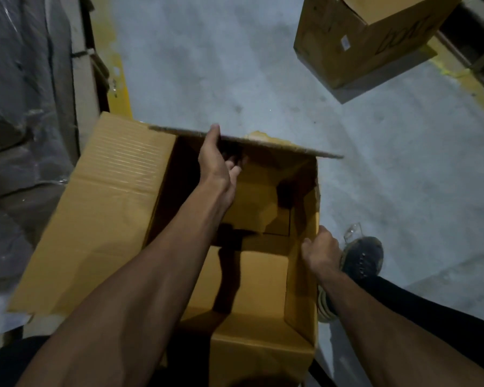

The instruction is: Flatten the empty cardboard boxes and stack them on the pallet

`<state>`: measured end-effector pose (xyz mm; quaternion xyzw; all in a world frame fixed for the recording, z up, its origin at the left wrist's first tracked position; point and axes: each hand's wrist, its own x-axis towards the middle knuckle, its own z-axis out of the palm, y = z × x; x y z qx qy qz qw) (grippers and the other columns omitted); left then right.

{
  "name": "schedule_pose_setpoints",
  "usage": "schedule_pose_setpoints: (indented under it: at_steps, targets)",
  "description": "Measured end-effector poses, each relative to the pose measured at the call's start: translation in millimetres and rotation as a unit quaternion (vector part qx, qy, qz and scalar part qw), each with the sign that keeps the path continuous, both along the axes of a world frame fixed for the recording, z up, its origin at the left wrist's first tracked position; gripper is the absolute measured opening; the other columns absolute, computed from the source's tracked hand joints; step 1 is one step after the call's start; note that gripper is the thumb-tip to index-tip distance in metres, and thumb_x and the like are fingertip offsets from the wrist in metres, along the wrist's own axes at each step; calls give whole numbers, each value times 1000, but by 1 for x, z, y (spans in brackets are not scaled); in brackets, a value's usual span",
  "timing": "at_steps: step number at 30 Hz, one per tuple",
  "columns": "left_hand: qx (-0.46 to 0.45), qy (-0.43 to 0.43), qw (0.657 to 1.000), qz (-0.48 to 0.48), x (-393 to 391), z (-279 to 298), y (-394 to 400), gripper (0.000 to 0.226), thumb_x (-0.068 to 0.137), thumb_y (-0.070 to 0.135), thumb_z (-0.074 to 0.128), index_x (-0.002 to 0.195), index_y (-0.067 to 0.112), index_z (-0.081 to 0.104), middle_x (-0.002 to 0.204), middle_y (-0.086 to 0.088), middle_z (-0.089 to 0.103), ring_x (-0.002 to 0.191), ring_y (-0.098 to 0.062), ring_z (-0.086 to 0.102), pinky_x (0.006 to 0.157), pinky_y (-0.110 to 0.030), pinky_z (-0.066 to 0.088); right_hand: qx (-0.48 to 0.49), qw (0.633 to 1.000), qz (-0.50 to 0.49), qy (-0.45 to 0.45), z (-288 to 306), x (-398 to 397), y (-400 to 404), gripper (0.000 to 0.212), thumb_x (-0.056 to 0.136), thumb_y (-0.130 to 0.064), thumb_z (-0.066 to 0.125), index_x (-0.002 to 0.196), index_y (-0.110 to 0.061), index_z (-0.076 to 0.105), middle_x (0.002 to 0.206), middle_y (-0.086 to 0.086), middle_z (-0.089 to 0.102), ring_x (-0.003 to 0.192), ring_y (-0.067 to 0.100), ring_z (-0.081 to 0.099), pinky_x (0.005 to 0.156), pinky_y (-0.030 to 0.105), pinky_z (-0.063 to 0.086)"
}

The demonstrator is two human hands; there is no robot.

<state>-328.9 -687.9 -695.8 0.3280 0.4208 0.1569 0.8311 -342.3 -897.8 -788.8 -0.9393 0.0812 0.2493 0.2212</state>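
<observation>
On concrete floor (263,65), open cardboard box (104,208), fingers (232,164) gripping far flap (277,148)

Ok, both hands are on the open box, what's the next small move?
Probably push the far flap with the left hand while the right hand pulls its wall, skewing the open box flat; its bottom looks open already.

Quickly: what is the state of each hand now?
Left hand: closed on the far flap of the open brown cardboard box.
Right hand: closed on its right wall.
</observation>
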Motion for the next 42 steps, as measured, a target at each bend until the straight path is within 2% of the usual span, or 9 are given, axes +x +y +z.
schedule_pose_setpoints:
  at_steps: [3,5,10,12,19,23,33,38,42]
  targets:
    - [168,11,979,-118,18,2,2,63,104,46,41,156,13,25,160,-10,31,145,-28,34,118,-40,32,-4,1000,1,-7,1,0,2,28,102,-19,55,127,-8,55,116,16,65,107,35,63,88,43,52]
    - [317,68,919,-225,31,-9,9,66,104,37,48,158,13,20,162,-9,26,148,-27,28,120,-42,28,-10,1000,3,-7,0,0,3,29,102,-19,54,129,-8,54,116,16,66,106,35,63,86,41,51]
    - [629,252,582,-449,61,-44,33,87,96,29,61,159,12,3,167,-8,-7,153,-31,-2,122,-43,11,-19,1000,8,-8,-3,2,2,30,103,-18,53,131,-8,53,117,14,65,105,32,63,81,37,48]
    - [672,281,496,-472,70,-55,40,91,95,32,63,159,12,2,167,-10,-8,153,-32,-1,123,-45,9,-23,1000,11,-13,-4,1,4,31,103,-19,52,132,-8,53,118,13,66,106,32,63,81,37,49]
    - [719,288,387,-500,88,-90,56,65,92,39,65,143,11,35,154,-13,35,142,-33,31,117,-45,27,-32,999,15,-21,-9,1,6,32,102,-15,52,133,-8,53,113,13,66,101,31,64,77,37,49]
    - [733,283,343,-515,90,-95,61,53,97,48,54,132,10,44,135,-16,54,124,-35,50,103,-45,38,-43,999,15,-12,-12,2,8,35,102,-16,52,137,-9,51,114,12,66,103,31,63,76,35,46]
    - [710,303,345,-534,100,-95,65,46,100,48,50,122,7,53,113,-18,64,102,-35,62,79,-41,44,-41,999,12,-19,-15,1,7,37,101,-15,52,137,-6,51,112,13,67,102,32,63,74,32,42]
    - [742,274,362,-494,76,-96,58,57,99,35,53,146,11,30,155,-16,32,145,-34,26,118,-46,21,-32,999,1,-20,-14,1,6,34,100,-14,53,133,-5,53,113,15,67,101,34,63,75,35,45]
    - [735,300,374,-480,36,-81,61,75,99,37,53,158,18,10,166,-9,6,153,-29,2,124,-46,5,-35,999,-5,-26,-13,0,6,31,100,-13,54,130,-6,54,111,15,66,101,33,63,72,35,43]
